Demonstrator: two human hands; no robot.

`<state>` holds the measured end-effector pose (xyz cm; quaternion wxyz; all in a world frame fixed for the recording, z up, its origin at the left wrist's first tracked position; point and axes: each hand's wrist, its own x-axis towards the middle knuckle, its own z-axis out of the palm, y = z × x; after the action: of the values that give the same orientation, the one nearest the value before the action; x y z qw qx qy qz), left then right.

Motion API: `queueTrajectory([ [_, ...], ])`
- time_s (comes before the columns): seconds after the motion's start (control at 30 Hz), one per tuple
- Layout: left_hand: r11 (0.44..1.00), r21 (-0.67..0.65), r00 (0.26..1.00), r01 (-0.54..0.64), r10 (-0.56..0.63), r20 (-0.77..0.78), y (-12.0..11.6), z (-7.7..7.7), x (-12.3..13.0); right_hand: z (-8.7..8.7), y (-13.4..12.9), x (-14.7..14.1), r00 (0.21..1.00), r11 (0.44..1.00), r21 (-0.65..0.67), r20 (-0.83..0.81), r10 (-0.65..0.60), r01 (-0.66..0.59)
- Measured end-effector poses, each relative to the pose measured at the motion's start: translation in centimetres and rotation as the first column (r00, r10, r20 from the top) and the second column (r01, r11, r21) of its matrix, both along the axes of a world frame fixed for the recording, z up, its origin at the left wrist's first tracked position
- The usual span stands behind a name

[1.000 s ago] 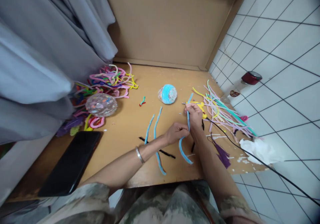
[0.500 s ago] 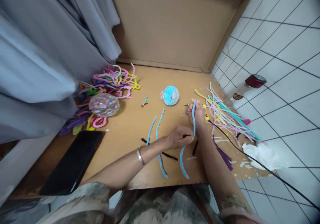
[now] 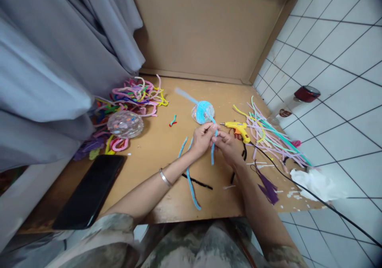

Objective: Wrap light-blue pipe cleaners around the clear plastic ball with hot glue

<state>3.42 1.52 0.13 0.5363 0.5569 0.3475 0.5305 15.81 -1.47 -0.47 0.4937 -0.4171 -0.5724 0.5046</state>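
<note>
My left hand and my right hand meet near the middle of the table, both pinching one blue pipe cleaner. Its far part rises past a clear ball wrapped with a blue band and blurs at the tip. Just right of the ball lies a yellow glue gun, its nozzle pointing left. Two more blue pipe cleaners lie by my left forearm, with a black one crossing beneath.
Coloured pipe cleaners and another clear ball are at the left, above a black phone. On the right are loose pipe cleaners, a jar, a purple tassel, white tissue and the gun's cord.
Both hands have come together further left, carrying the blue pipe cleaner, which now extends up past the ball. The glue gun, earlier mostly hidden by my right hand, is in full view.
</note>
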Motion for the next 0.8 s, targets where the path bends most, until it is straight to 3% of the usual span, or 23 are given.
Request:
queueTrajectory([
  [0.2,0.997,-0.08,0.99,0.014,-0.002,0.144,0.2,0.5,0.4,0.8,-2.7,-1.4,0.959,0.972,0.115,0.173,-0.224,0.206],
  [0.47,0.996,-0.07,0.99,-0.055,0.064,0.127,0.1,0.4,0.1,-0.8,-7.9,-2.1,0.813,0.91,0.279,0.422,-0.402,0.306],
  [0.7,0.995,-0.092,0.999,0.038,-0.04,-0.018,-0.2,-0.4,-0.3,-0.2,-10.1,-1.4,0.679,0.958,0.248,0.679,-0.28,0.147],
  [0.8,0.988,-0.148,0.999,0.034,-0.033,0.012,-0.2,-0.6,-0.9,-0.5,-10.9,-0.9,0.673,0.967,0.239,0.703,-0.231,0.082],
])
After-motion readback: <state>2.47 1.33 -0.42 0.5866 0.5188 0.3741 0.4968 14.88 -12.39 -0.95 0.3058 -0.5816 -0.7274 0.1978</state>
